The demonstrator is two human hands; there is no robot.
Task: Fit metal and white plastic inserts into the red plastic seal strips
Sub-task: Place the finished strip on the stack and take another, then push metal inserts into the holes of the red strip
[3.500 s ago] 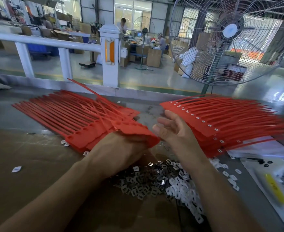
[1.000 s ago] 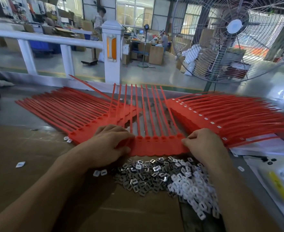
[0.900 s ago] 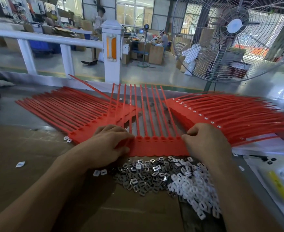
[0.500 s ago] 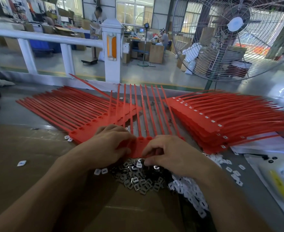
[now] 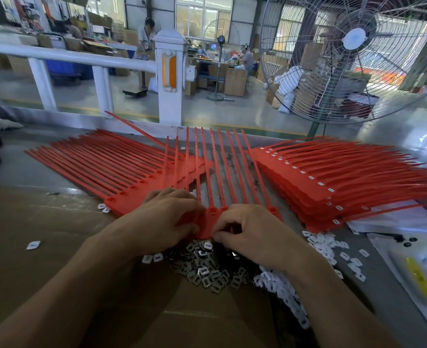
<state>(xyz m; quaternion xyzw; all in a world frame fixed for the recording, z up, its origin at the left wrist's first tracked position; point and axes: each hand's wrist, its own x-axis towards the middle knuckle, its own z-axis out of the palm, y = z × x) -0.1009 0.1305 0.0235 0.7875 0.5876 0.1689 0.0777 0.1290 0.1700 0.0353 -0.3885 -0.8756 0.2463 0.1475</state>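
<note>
Seal strips [image 5: 215,172]: three groups; both hands [image 5: 207,224] grip middle one.

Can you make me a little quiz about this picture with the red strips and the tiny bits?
1. True or false: the stack on the right already has white bits in its heads.
2. Which pile lies nearest the left hand? A) metal inserts B) white inserts C) fan
3. Fill in: both hands hold the head end of one red ____, the right hand beside the left.

Key: 1 true; 2 A; 3 strip.
</note>
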